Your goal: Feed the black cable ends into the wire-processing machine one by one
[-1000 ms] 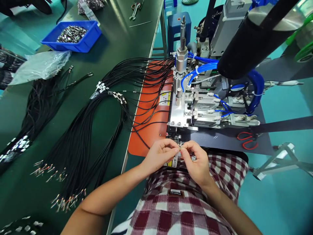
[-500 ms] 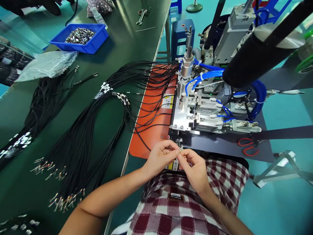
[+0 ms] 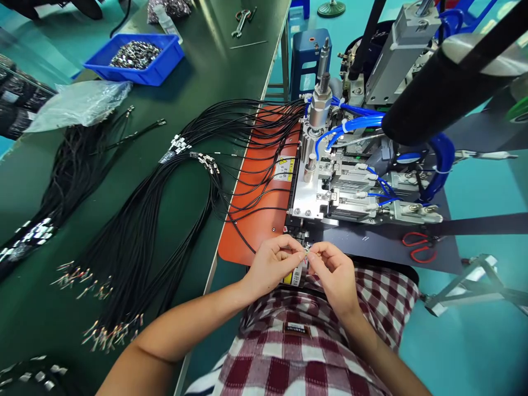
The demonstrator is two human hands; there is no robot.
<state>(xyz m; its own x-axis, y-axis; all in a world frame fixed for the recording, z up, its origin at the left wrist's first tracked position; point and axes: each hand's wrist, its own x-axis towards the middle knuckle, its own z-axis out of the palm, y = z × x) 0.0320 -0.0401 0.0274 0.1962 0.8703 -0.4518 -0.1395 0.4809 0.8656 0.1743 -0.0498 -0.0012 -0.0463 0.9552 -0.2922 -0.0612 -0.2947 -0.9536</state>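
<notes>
My left hand (image 3: 273, 265) and my right hand (image 3: 335, 270) meet fingertip to fingertip in front of my checked shirt. Both pinch a tiny metal connector (image 3: 306, 252) at the end of a thin black cable (image 3: 243, 240) that runs left across the orange mat (image 3: 256, 220). They hover just at the front edge of the small pneumatic press machine (image 3: 330, 187). Whether each hand grips the cable or only the metal piece is too small to tell.
A big bundle of black cables (image 3: 140, 231) with metal ends fans over the green bench (image 3: 198, 71). A blue bin of metal parts (image 3: 134, 58) and a plastic bag (image 3: 78, 104) sit far left. Red scissors (image 3: 418, 246) lie right of the machine. A blue stool (image 3: 307, 55) stands behind.
The view shifted slightly; my hands stay pinched together at the same spot, with fingers adjusting a little on the connector.
</notes>
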